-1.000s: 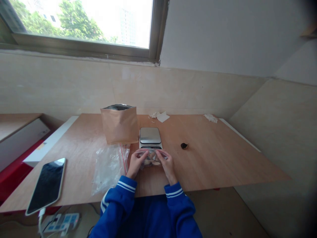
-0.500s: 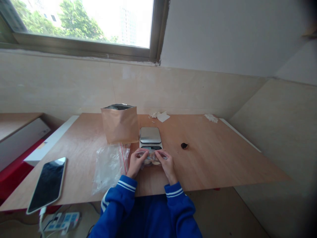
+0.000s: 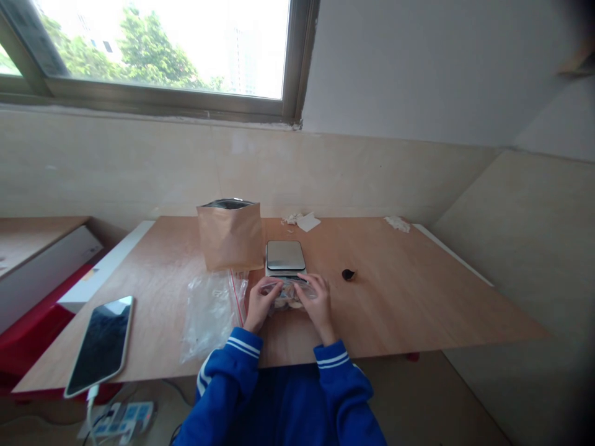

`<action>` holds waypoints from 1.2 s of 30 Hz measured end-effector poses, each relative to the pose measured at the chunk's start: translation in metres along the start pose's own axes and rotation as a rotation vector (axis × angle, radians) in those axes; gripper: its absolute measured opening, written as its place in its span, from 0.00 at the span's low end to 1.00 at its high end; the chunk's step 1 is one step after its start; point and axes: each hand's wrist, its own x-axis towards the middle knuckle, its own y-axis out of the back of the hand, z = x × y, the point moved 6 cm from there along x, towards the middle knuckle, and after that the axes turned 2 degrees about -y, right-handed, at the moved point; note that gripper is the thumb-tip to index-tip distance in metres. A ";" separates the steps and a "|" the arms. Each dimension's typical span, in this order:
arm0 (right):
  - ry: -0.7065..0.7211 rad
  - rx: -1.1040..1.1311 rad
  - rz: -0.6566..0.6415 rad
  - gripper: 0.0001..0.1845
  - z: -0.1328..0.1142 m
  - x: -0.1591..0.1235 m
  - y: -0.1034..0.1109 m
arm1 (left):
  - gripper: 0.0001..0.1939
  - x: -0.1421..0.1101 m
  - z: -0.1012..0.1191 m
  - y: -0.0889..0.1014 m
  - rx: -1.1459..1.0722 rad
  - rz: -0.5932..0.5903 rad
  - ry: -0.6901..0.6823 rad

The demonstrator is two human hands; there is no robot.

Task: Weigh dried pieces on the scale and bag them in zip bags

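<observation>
Tabletop (image 3: 418,303) reaches farthest toward three o'clock from the filled bag (image 3: 287,301), its near edge at six; brown pouch (image 3: 231,238) stands at eleven, scale (image 3: 285,255) at twelve. Left hand (image 3: 263,303) and right hand (image 3: 318,303) pinch that bag's rim, perhaps unsealed.

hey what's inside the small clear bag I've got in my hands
The small clear bag holds several pale and brownish pieces, too small to identify. Your left hand and right hand cover its sides, so anything behind your fingers can't be seen.
</observation>
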 end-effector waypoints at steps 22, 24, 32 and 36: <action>0.353 -0.348 -0.423 0.07 -0.053 0.018 -0.014 | 0.09 -0.013 0.015 0.001 0.162 0.031 -0.326; 0.370 -0.349 -0.431 0.05 -0.058 0.020 -0.015 | 0.10 -0.012 0.013 0.003 0.160 0.046 -0.315; 0.399 -0.405 -0.402 0.11 -0.063 0.018 -0.023 | 0.12 -0.012 0.009 0.003 0.140 0.067 -0.258; 0.387 -0.406 -0.395 0.13 -0.063 0.018 -0.026 | 0.11 -0.011 0.008 0.001 0.137 0.039 -0.271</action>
